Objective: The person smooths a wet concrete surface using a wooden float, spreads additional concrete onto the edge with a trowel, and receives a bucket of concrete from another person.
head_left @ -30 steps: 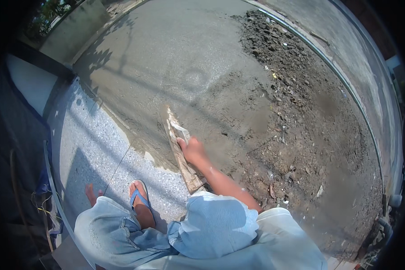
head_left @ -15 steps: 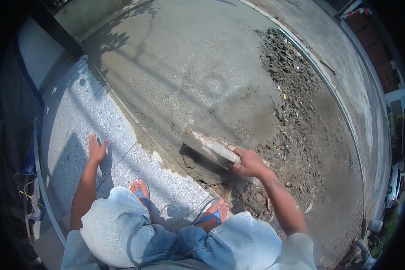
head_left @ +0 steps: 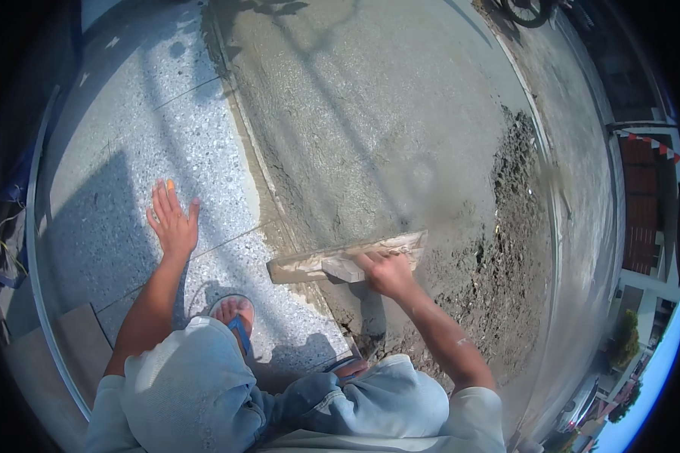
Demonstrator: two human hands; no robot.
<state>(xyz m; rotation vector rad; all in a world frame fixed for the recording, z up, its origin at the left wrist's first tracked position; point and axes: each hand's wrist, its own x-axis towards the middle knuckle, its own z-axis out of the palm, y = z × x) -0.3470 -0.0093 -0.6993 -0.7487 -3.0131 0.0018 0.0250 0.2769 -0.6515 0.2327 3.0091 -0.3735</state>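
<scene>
My left hand (head_left: 174, 224) is open, fingers spread, over the speckled terrazzo slab (head_left: 189, 151), with something orange on one fingertip. My right hand (head_left: 384, 273) grips the handle of a long, mud-smeared float (head_left: 295, 270) lying crosswise at the lower part of the wet grey concrete (head_left: 340, 151). The float's left end reaches the rough mortar edge (head_left: 258, 200) beside the slab. My feet (head_left: 233, 315) in blue flip-flops are below, between my hands, the right one largely hidden by my knee.
Rough dark soil (head_left: 517, 204) borders the concrete on the right, then a narrow edging (head_left: 555, 211) and a paved road (head_left: 589, 196). A bicycle wheel (head_left: 525, 11) stands at top right; buildings and a parked car (head_left: 582, 400) lie beyond. A metal rail (head_left: 34, 226) runs along the left.
My left hand has risen from beside my leg and spread forward over the slab. The float, held in my right hand, has swung from lengthwise to crosswise. The view has turned.
</scene>
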